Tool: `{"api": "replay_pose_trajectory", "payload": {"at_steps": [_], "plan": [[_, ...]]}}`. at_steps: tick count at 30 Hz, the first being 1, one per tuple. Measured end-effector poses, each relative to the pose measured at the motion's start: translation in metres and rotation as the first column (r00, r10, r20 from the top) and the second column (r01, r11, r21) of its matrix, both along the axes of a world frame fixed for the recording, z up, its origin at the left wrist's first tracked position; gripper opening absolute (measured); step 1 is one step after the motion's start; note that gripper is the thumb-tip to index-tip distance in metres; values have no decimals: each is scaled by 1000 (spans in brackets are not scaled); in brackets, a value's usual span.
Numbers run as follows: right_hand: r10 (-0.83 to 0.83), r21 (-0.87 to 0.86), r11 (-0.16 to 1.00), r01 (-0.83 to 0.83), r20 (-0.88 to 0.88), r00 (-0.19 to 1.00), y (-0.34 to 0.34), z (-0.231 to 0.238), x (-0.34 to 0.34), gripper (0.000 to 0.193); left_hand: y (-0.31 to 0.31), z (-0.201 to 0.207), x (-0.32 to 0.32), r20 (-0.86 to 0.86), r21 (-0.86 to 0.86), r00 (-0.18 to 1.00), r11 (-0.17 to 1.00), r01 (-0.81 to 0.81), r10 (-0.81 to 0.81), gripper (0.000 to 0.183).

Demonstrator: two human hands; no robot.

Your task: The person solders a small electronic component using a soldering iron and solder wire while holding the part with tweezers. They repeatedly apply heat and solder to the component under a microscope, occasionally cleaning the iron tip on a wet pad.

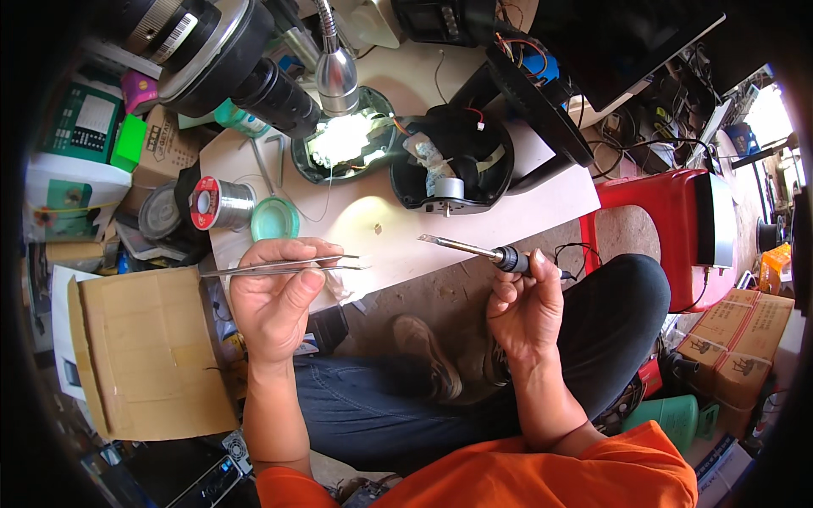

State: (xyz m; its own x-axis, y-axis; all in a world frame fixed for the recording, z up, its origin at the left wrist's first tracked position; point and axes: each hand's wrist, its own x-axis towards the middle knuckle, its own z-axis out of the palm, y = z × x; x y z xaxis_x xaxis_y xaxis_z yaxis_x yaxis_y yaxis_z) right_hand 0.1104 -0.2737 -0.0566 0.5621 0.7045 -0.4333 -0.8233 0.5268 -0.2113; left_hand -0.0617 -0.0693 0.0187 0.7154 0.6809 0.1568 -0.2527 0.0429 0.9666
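My left hand (275, 296) pinches a pair of metal tweezers (246, 269), their tips pointing right and slightly apart. In my right hand (527, 305) is a soldering iron (508, 258), its long metal tip aimed left above the table's front edge. Beyond both hands lie two round black housings. The right housing (487, 182) holds a small silver motor (449, 188) and wires with a white plug. A bright lamp glare hides most of what is inside the left housing (318, 173). Neither tool touches the housings.
A gooseneck lamp (337, 80) and a microscope (275, 97) overhang the white table (542, 203). Solder wire spool (224, 203) and green round tin (274, 220) stand at its left. An open cardboard box (152, 356) sits at lower left, a red stool (644, 190) at right.
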Motion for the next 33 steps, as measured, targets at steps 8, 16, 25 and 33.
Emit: {"api": "replay_pose_trajectory", "payload": {"at_steps": [8,16,25,33], "plan": [[12,-21,1000,-12,17,1000,0,-1,-1,28,0,0,-1,1,7,1000,1000,5,-5,24],[-7,-33,999,6,-14,1000,2,2,-1,26,0,-1,-1,-7,11,1000,1000,1,-1,24],[-103,-45,989,143,488,867,-2,1,-11,23,1,1,1,-100,210,986,971,-113,137,21],[-73,-54,989,136,624,778,-4,13,-12,28,-4,-7,4,-157,243,965,956,-166,208,22]]}}
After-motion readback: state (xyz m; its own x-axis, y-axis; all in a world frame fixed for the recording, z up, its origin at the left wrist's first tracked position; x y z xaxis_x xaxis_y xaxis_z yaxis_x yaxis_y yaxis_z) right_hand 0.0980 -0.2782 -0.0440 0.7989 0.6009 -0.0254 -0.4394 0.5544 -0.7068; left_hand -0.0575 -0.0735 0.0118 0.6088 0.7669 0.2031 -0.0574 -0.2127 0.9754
